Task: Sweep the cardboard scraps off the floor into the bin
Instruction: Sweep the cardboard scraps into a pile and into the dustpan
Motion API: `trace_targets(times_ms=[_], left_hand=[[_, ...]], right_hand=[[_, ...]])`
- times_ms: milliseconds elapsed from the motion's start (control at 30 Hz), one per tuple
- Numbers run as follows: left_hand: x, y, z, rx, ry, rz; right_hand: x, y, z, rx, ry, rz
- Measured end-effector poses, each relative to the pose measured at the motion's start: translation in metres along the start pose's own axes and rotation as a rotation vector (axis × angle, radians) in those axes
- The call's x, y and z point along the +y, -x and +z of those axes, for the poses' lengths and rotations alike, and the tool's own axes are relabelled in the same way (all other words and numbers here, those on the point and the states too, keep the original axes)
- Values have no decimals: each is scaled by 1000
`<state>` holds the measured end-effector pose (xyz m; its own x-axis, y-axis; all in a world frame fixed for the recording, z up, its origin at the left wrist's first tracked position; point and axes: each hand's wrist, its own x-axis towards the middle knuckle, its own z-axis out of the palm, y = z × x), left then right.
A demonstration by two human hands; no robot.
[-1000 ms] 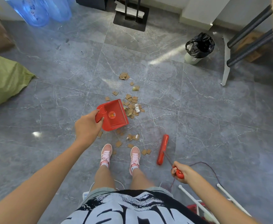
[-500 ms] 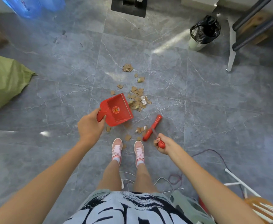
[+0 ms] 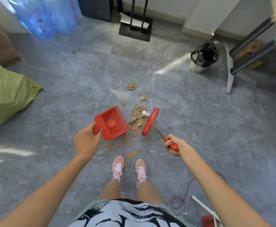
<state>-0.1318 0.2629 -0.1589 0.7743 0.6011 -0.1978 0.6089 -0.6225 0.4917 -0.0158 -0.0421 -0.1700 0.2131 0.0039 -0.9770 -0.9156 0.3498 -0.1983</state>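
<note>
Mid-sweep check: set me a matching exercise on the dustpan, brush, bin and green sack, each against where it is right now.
Things:
1 dustpan
2 brush
3 bin
4 green sack

Places:
A held in the right hand
B at the far left edge
C held in the left hand
D far right, black bag inside

Pairs: 1-C, 2-A, 3-D, 4-B

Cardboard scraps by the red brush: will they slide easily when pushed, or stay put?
Probably light: the cardboard scraps are small, thin, flat pieces. They likely slide easily, since the floor is glossy tile. Some may skip past the brush, as they lie scattered loosely.
</note>
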Motion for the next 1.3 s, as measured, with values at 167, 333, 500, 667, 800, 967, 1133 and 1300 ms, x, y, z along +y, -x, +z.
trace_targets(times_ms=[167, 333, 500, 667, 800, 967, 1133, 1300], left_hand=[[9, -11, -12, 16, -3, -22], [35, -35, -17, 15, 16, -20], [73, -70, -6, 30, 5, -41], [112, -107, 9, 50, 12, -116], [138, -135, 21, 57, -7, -183], [162, -160, 35, 86, -40, -234], [178, -179, 52, 71, -71, -269], [182, -182, 59, 77, -75, -280]], right_hand=[[-39, 19, -8, 45, 88, -55], [-85, 23, 4, 43, 165, -91], [-141, 11, 39, 51, 330, -108], [-208, -9, 91, 33, 575, -127], [-253, -35, 141, 52, 812, -192], [-291, -64, 197, 80, 1083, -284], [-310, -108, 226, 54, 1289, -330], [-297, -142, 206, 41, 1457, -337]])
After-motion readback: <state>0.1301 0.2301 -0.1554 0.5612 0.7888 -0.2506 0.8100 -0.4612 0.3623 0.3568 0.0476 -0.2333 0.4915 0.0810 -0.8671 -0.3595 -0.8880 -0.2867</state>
